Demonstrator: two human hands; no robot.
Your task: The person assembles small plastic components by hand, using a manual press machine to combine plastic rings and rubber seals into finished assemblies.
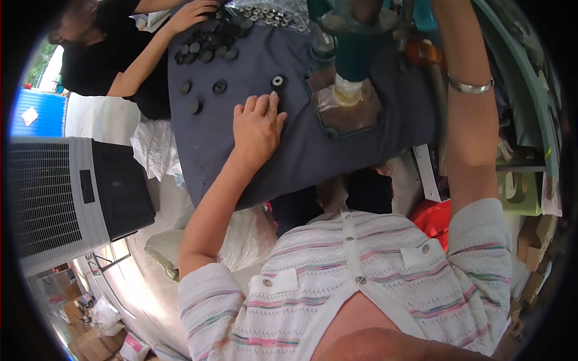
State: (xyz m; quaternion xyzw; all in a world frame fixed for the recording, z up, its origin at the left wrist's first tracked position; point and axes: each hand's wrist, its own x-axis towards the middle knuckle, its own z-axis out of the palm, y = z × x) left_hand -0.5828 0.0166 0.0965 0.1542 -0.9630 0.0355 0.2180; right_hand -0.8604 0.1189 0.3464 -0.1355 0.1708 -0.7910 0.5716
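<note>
My left hand [259,129] lies on the grey cloth, its fingers stretched forward and holding nothing. The index fingertip is at the near edge of a black round piece [277,82] with a pale metal ring in its middle. Left of it lie a few loose black discs [220,86]. Right of my left hand stands a green bench press [352,57], its whitish wrapped lower end over a brownish base plate [355,117]. My right arm, with a silver bangle [471,85], reaches up past the press; its hand is beyond the upper edge of the picture.
A pile of black discs [208,42] lies at the far left of the grey cloth [211,153], near a co-worker's hand [195,13]. Behind it sits a clear bag of small metal rings [265,17]. An orange-brown rounded part [423,54] is beside the press. A large air cooler [84,195] stands left.
</note>
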